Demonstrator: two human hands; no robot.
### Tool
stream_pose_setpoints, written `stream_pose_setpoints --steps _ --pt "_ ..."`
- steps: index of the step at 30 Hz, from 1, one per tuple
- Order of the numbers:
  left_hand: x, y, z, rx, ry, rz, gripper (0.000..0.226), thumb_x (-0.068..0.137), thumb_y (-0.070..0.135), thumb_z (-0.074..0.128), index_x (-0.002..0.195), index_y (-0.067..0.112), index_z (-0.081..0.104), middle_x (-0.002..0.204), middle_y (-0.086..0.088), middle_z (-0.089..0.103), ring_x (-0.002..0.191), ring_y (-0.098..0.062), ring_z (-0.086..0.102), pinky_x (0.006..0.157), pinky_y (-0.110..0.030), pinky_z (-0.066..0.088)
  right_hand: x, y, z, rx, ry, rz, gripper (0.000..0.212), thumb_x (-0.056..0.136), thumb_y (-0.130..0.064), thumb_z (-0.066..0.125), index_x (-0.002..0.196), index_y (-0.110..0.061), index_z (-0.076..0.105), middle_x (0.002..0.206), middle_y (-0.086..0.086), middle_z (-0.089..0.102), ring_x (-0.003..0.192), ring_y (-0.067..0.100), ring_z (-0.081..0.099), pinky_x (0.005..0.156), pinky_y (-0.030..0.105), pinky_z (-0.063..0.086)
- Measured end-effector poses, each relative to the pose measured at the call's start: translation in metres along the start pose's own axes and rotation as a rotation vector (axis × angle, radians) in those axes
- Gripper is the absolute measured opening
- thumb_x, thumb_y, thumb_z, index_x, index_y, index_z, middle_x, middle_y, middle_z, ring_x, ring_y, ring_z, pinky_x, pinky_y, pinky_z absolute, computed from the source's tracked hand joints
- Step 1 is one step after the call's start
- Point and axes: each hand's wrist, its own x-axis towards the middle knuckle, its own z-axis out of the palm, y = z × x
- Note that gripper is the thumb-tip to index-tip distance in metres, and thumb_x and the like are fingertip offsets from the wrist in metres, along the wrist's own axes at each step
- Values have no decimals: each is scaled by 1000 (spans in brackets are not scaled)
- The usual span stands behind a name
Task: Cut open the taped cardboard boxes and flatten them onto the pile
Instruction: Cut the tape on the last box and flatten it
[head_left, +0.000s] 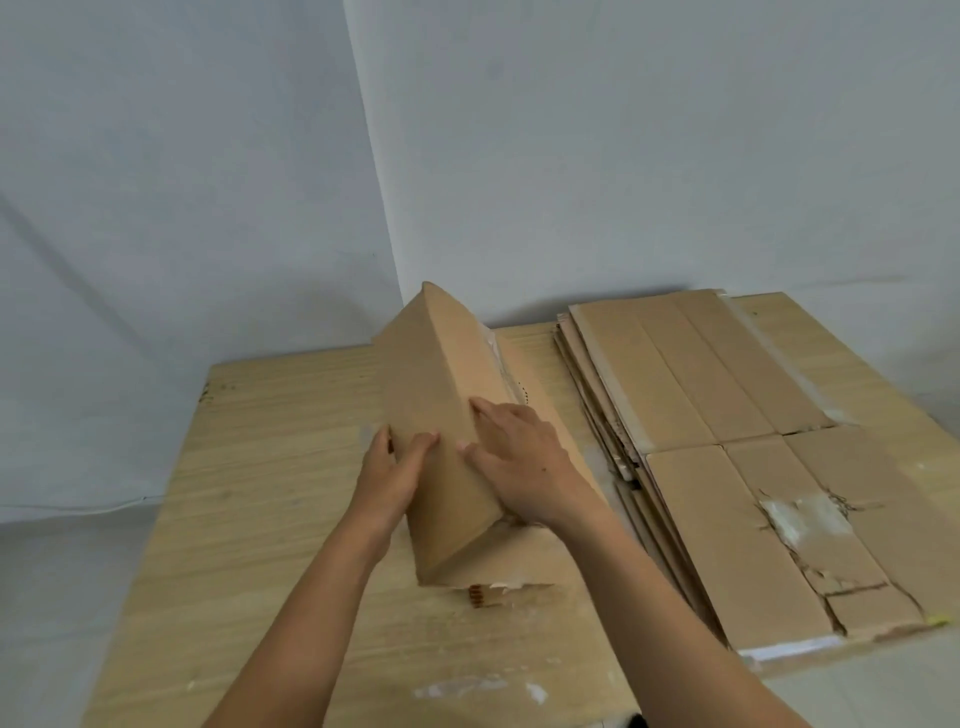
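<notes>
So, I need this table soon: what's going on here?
A person is flattening a cardboard box on the wooden table. The box is half collapsed and stands as a ridge. The left hand grips its left edge, and the right hand presses flat on its right face. A pile of flattened cardboard lies to the right; this box is not yet on it.

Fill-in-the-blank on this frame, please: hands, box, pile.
1. The left hand and right hand both touch the ___.
2. The pile lies to the ___ of the box.
3. The box is not yet ___; it stands peaked on the table.
Missing: box; right; flat.
</notes>
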Motion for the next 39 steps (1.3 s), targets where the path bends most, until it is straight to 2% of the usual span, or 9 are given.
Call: stream_pose_setpoints --steps 5,9,14,16,19,22,29,35,39 --pt "7 -4 -14 101 -33 -105 121 48 82 64 149 32 19 145 5 39 126 -21 44 108 -43 36 5 4 29 104 -66 -79 43 99 -38 42 139 -24 46 146 -5 39 135 19 31 112 40 25" --pt "15 -18 -20 16 -63 -118 91 76 60 67 148 30 20 140 6 43 120 -20 47 105 -42 35 19 42 21 49 31 29 46 97 -38 46 141 -23 44 146 2 41 133 21 38 110 44 31" --pt "17 -35 -22 37 -239 -230 107 55 76 65 147 37 27 137 5 52 119 -19 52 105 -47 40 19 99 13 -124 26 346 69 92 -53 45 150 -27 18 156 12 12 142 34 18 114 47 23" --pt "15 -35 -16 80 -221 -188 76 74 62 62 140 35 37 134 3 55 115 -18 55 102 -42 43 14 106 21 -131 17 318 71 92 -56 43 150 -26 14 156 11 10 140 33 20 112 45 24" --pt "24 -37 -1 444 -10 31 61 94 29 52 148 23 25 150 -7 37 133 -26 40 109 -40 34 9 102 33 -168 31 262 68 95 -54 40 150 -28 10 157 9 3 139 35 21 109 45 26" --pt "22 -32 29 961 39 230 72 97 39 46 153 19 6 161 -11 -3 148 -30 -3 118 -47 5 10 101 36 -211 20 250 67 96 -51 40 150 -28 10 157 10 0 138 35 23 107 44 29" --pt "24 -38 114 1148 -188 531 97 72 71 -5 152 22 20 161 -7 8 148 -25 -5 117 -50 -4 14 142 -20 -61 95 219 52 96 -34 50 143 -14 38 148 8 35 133 23 38 107 30 31" --pt "37 -27 183 1229 -197 531 78 90 68 17 152 21 22 161 -7 8 148 -27 -2 116 -52 -1 0 221 -110 52 386 347 37 96 -29 51 130 -14 53 131 5 51 114 22 55 94 31 43" --pt "36 -19 248 1167 -257 622 98 73 74 5 148 19 32 158 -8 22 147 -29 11 115 -54 7 -19 292 -174 67 561 478 31 96 -28 52 121 -12 59 117 6 58 106 22 57 85 28 41"
